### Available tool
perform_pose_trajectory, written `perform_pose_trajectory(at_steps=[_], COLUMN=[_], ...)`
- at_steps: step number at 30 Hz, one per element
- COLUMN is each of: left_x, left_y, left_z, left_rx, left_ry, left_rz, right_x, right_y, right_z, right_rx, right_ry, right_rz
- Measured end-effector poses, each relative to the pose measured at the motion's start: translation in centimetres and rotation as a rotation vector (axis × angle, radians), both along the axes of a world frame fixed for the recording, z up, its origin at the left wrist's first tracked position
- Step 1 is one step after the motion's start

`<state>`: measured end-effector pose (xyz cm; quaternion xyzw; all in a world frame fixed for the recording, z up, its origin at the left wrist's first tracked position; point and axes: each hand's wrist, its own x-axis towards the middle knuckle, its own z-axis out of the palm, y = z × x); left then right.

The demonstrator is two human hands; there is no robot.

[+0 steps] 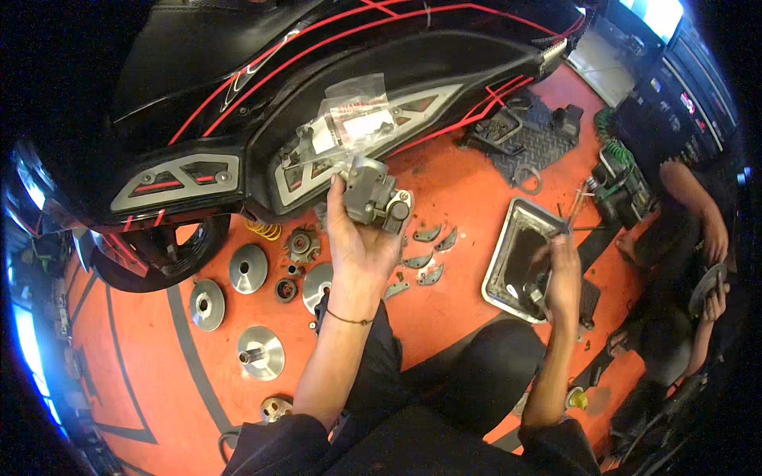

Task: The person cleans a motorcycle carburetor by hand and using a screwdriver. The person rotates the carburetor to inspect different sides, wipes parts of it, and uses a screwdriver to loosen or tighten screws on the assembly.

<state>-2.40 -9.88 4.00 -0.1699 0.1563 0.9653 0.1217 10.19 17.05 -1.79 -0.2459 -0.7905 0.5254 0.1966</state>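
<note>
In front of the scooter's side, my left hand (357, 250) holds up a grey metal throttle body (370, 190) with a dark round fitting on its right side. The thumb lies along its left edge and the palm is beneath it. Over the right side of a shallow metal tray (492, 270) is my right hand (563, 274), its fingers bent and partly blurred. A pale, short end of something shows below its fingers; I cannot make out what it is. Dark liquid seems to cover the tray's bottom. Beyond the throttle body, a clear plastic bag (365, 99) rests on the scooter's footboard.
The black scooter (452, 59) with red stripes fills the far side. On the orange floor lie several metal discs (248, 270), curved shoes (418, 260) and a yellow spring (263, 230). At right, another person's hand (715, 303) holds a round disc (705, 292). A green hose (615, 143) hangs nearby.
</note>
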Motion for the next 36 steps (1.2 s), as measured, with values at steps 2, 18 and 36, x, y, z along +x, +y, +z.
perform_pose_trajectory(at_steps=[2,18,36], left_x=[0.3,1.4,3.1], left_y=[-0.9,0.4,2.7], left_z=[0.1,1.3,1.5], left_rx=[0.028,0.092,0.08], left_ry=[-0.017,0.003,0.304], left_rz=[0.012,0.017,-0.093], right_x=[-1.3,1.0,-6.0], right_y=[-1.8,-5.4,-13.0], right_z=[-5.4,-27.9,9.9], right_rx=[0.065,0.42,0.541], right_ry=[-0.172,-0.815,0.17], right_rz=[0.072,0.402,0.615])
